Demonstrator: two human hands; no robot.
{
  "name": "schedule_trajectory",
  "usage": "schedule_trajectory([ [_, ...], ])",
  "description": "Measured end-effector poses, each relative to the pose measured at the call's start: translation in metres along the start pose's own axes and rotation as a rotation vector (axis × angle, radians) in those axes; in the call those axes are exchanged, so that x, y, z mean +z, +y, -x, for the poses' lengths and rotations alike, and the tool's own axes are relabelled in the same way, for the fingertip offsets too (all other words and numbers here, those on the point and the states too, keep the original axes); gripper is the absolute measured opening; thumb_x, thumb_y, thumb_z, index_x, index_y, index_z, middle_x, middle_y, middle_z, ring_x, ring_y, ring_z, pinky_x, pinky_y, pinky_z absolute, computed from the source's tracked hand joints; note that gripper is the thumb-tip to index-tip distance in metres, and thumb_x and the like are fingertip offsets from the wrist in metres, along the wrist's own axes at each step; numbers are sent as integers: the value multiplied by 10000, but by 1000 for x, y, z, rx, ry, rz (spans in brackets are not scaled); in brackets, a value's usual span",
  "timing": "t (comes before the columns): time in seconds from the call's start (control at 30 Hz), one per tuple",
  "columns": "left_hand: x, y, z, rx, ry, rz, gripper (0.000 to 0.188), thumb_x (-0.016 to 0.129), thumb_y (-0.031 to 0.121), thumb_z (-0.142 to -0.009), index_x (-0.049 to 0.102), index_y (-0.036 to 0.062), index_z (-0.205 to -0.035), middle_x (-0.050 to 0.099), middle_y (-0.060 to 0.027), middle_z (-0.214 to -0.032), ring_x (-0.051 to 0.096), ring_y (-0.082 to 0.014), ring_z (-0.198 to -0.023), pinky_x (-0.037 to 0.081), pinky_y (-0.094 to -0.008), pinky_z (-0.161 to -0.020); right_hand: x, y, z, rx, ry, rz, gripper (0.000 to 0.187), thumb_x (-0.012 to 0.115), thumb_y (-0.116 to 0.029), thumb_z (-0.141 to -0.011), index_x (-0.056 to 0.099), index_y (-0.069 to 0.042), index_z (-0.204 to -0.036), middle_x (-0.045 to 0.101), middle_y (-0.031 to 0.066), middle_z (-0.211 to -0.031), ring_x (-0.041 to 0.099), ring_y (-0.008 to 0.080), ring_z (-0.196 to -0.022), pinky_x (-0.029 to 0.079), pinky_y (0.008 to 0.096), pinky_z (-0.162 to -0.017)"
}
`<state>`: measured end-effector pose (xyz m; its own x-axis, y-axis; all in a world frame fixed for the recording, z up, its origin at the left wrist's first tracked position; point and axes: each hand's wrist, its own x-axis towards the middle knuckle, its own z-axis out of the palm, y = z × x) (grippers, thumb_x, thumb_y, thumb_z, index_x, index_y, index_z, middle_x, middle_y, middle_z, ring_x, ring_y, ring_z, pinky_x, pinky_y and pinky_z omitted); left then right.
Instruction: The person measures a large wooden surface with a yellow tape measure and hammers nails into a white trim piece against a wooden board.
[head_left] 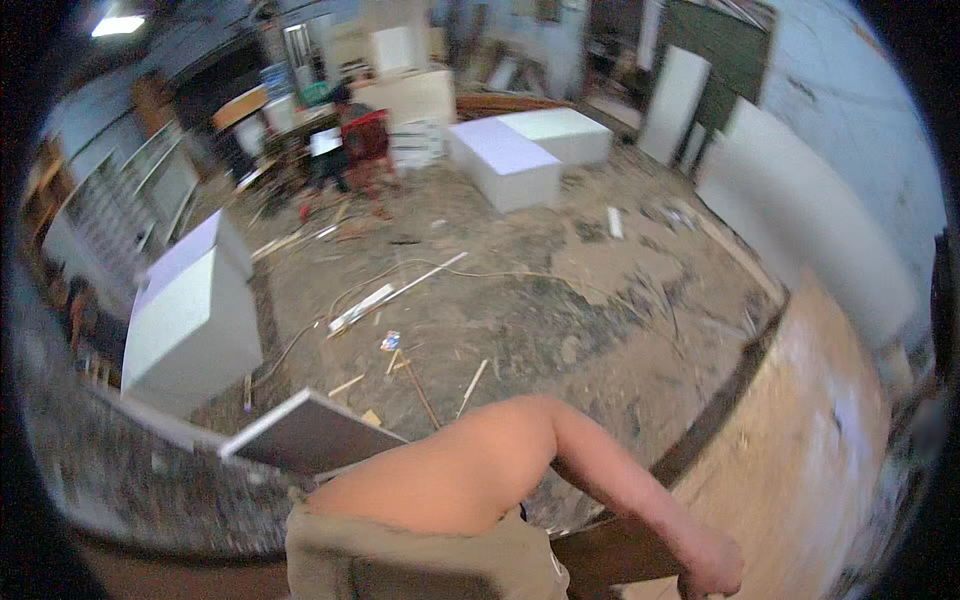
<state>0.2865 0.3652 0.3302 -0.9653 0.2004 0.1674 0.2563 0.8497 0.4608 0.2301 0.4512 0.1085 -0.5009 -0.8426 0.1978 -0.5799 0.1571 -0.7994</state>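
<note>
My left arm rises from a khaki sleeve, bends at the elbow and reaches down to the right. My left hand (712, 566) is at the lower edge of the picture, over the near end of a large light-brown wooden board (770, 480). Its fingers curl downward and look closed; blur and the picture's edge hide whatever they may hold. A brown wooden surface (615, 555) shows beneath the forearm. My right hand is out of view.
White box-shaped cabinets stand at left (175, 330) and far centre (510, 170). White panels (810, 220) lean on the right wall. Wood strips (400, 295) and a cable (520, 274) lie on the dirty floor. A person sits on a red chair (367, 140). A dark-faced panel (310, 435) stands nearby.
</note>
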Motion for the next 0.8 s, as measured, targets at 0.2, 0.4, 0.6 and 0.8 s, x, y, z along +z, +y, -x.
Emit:
schedule_trajectory([
  [0.2, -2, -19, 21, 270, -180, 341, 269, 637, 206, -739, 638, -51, -817, 635, -259, -779, 632, -467, -786, 526, -516, -718, -15, -24, 88, 330, 355, 120, 486, 596, -32, -822, 543, -8, -1304, 650, 161, -1172, 618, 278, -1065, 492, 371, -913],
  [0.4, -59, -54, 23, 547, -462, 832, 337, 586, 85, -833, 647, -11, -1151, 623, -194, -1178, 588, -343, -1125, 441, -415, -1000, 48, -74, 143, 622, 814, 150, 528, 604, 33, -806, 528, -12, -1327, 643, 154, -1188, 610, 272, -1087, 487, 362, -929],
  [0.6, -37, -41, 38, 748, -393, 799, 338, 571, 63, -834, 659, 31, -1159, 581, -182, -1244, 530, -319, -1198, 398, -428, -1042, 136, -126, 130, 859, 1277, -91, 463, 642, -52, -866, 534, 1, -1313, 640, 161, -1183, 604, 253, -1097, 470, 353, -949],
  [0.8, 0, -23, 41, 1050, -342, 834, 389, 627, 165, -872, 611, 37, -1239, 470, -213, -1419, 361, -383, -1402, 311, -463, -1136, 176, -179, 130, 706, 1347, -150, 547, 676, -81, -856, 490, -10, -1365, 604, 142, -1252, 572, 241, -1159, 457, 381, -995],
])
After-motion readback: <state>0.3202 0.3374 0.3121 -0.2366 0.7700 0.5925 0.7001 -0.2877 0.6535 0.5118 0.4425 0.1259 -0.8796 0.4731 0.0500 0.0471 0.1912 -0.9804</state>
